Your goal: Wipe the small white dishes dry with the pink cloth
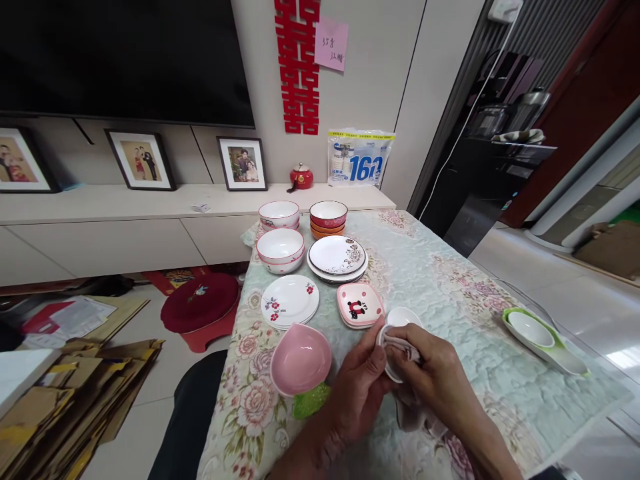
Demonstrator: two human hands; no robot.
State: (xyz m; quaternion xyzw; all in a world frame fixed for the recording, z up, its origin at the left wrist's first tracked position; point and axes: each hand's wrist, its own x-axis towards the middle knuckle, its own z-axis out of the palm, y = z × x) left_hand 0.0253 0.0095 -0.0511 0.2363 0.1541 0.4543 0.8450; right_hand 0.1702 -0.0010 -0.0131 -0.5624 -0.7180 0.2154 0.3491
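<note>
With the left hand (pixel 361 375) clamped on a white bowl (pixel 393 373) and the right hand (pixel 434 363) clutching a cloth (pixel 414 412) against it, hard twisting could make the bowl slip.

Bowl (pixel 393 373) in hands (pixel 361 375), dish (pixel 300 357) left, plates (pixel 359 303) behind

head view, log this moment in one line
left hand: holds small bowl | right hand: holds cloth against bowl | pink dish: on table, left of hands | plates: stacked
</note>
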